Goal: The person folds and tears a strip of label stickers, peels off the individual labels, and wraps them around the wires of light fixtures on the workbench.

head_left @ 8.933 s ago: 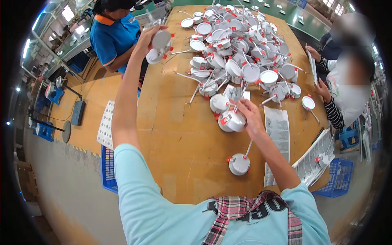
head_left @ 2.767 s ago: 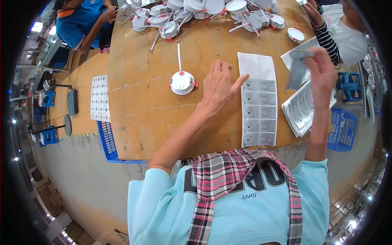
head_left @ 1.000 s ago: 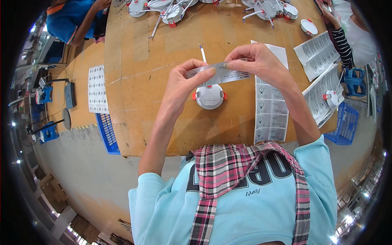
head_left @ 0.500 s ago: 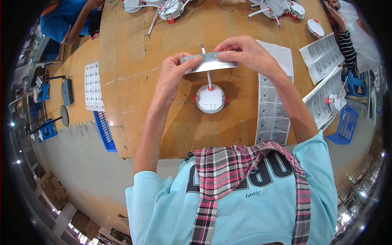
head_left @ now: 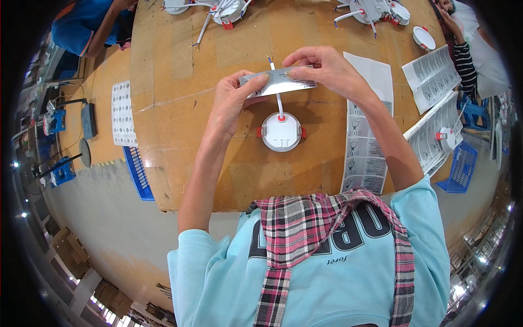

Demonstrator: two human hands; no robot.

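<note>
Above the table, a silver printed label is stretched between my two hands. My left hand pinches its left end, thumb on top. At the upper right edge, my right hand has its thumb on the label and its fingers curled behind. Just below on the table lies a round white downlight with a red spring clip at each side. Its white cable runs away from me, passing under the label, and its bare wire ends show beyond.
A sheet of silver labels lies under my right forearm. More label sheets and another downlight are at the right. Several downlights sit at the far edge. A perforated white tray stands left. Two people are across the table.
The label has tilted slightly, and my right hand's fingers have shifted a little on its edge. The downlight stays where it was.
</note>
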